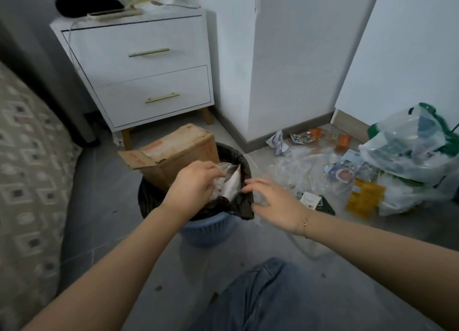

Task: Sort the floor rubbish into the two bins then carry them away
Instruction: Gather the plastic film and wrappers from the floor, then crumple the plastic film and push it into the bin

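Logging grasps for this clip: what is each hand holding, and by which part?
The left hand grips a silvery plastic wrapper by its upper left edge, over the black-lined bin. The right hand holds nothing, fingers spread beside the bin.

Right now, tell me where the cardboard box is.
In the head view, the cardboard box is left of centre, sticking tilted out of the far side of the black-lined bin, just in front of the white nightstand and behind the left hand.

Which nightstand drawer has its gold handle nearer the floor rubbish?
The bottom drawer: its handle sits lower and further right than the top drawer's.
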A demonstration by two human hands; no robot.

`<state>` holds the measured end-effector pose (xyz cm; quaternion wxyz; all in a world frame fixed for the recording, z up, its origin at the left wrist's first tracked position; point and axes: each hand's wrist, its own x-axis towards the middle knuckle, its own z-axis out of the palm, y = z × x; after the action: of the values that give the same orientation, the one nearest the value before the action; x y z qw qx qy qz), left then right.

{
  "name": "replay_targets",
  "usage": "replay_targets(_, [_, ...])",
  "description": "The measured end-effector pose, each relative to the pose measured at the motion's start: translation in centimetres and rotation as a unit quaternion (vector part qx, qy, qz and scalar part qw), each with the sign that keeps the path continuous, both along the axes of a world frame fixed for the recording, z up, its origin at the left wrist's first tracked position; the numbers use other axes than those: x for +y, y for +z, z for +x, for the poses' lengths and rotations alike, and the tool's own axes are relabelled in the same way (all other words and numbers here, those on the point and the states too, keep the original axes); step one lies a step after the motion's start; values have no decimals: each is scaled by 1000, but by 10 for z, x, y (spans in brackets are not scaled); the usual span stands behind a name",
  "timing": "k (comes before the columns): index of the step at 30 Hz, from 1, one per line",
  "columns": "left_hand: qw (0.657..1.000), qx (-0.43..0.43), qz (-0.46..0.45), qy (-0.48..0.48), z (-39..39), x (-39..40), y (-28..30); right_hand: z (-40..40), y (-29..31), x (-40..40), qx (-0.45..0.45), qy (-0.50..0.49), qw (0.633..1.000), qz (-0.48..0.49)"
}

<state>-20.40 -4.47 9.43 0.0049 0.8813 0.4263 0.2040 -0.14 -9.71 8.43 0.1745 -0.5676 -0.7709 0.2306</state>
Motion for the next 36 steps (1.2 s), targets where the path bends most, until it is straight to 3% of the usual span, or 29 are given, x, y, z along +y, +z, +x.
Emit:
replay_targets(6, [969, 46, -242, 27, -1, -5, -23, 7, -3, 6, -147, 100, 982, 67])
replay_targets(11, [910, 114, -397, 31, 8, 9, -26, 4, -7, 7, -159, 106, 978, 79])
replay_targets(14, [878, 72, -470, 46, 15, 17, -27, 3, -7, 8, -153, 99, 981, 71])
replay_targets(18, [899, 31, -434, 50, 13, 18, -22, 14, 2, 6, -104, 92, 990, -18])
replay_targets(23, [969, 10, -196, 150, 30, -6, 2, 65, 25, -8, -136, 74, 985, -82])
replay_targets(25, [979, -41, -122, 157, 55, -19, 13, 93, 29, -15, -148, 47, 983, -98])
replay_targets(29, [976, -156, -133, 78, 119, -36, 18, 141, 31, -23, -185, 0, 974, -132])
replay_targets(33, [935, -215, -280, 34, 188, -45, -20, 196, 23, -34, -229, -73, 952, -191])
replay_targets(35, [869, -297, -394, 41, 223, -49, -44, 224, 13, -38, -238, -122, 940, -210])
replay_targets(36, [810, -351, -467, 55, 237, -51, -55, 235, 7, -39, -243, -142, 935, -214])
